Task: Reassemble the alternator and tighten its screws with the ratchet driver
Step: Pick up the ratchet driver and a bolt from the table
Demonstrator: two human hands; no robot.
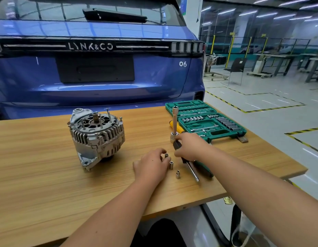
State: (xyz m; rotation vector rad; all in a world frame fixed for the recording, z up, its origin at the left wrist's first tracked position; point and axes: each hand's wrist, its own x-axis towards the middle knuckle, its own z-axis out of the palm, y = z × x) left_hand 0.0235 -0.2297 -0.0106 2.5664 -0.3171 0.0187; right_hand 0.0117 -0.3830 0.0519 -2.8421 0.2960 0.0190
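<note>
Right of alternator (95, 136), right hand (188, 147) grips ratchet (174, 138), left hand's (151, 166) curled fingers touch socket (166, 155); a nudge could roll it off

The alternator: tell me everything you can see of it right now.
The alternator is a silvery cast-metal unit with finned, slotted housing, resting tilted on the wooden table, shaft end up. Several long bolts stand proud of its top face, not driven home. Mounting ears show at top and bottom. Neither hand touches it.
</note>
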